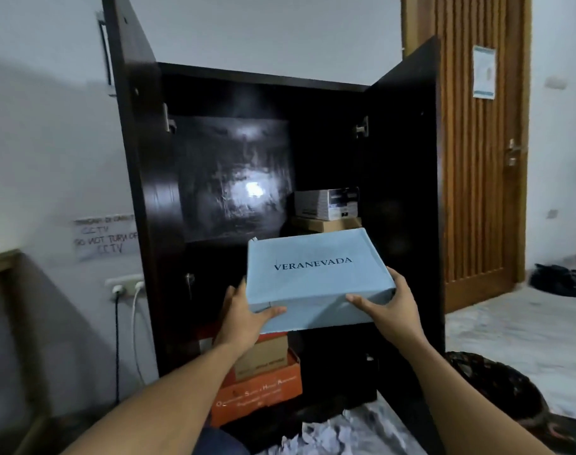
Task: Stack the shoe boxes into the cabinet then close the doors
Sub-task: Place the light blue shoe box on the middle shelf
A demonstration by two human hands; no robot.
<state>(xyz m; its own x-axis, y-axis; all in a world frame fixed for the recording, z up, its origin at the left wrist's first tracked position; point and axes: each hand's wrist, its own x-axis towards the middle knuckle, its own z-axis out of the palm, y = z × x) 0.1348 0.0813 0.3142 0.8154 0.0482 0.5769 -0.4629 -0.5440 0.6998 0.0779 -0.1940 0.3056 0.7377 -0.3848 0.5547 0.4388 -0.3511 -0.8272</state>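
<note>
White-walled room, dark cabinet (234,178) with both doors (408,159) swung wide; pale blue VERANEVADA shoe box (312,274) held at its opening, above orange boxes (257,385); left grip (247,310) and right grip (388,303) curled round near corners.

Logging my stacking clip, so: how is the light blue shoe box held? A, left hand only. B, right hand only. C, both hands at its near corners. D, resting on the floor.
C: the left hand and right hand each grip a near corner of the light blue shoe box.
</note>
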